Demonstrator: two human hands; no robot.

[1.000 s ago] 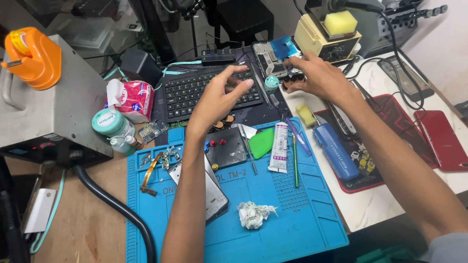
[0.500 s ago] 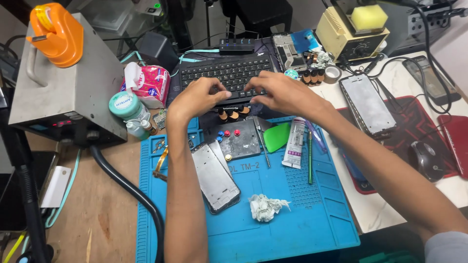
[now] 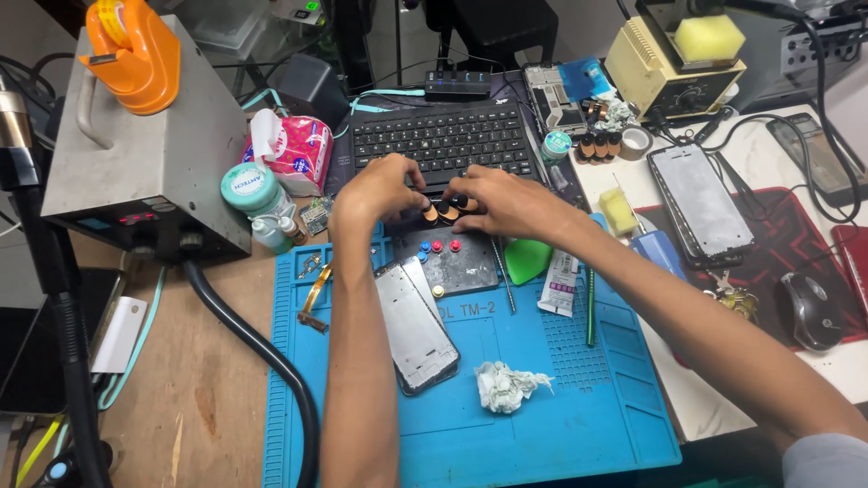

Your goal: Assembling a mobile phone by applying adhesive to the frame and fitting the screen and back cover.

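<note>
Orange-capped small black bottles (image 3: 445, 211) are gripped by both hands at the far edge of the blue silicone work mat (image 3: 561, 398), just near the black keyboard (image 3: 443, 136). The left hand (image 3: 380, 190) and right hand (image 3: 506, 203) are closed on them, fingertips together.

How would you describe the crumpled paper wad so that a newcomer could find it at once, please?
Start at the blue rubber work mat covering the middle of the bench. Below the bare silver phone frame lying on it sits the crumpled white paper wad. It is the only soft, shapeless white thing on the mat, near its front edge.
</note>
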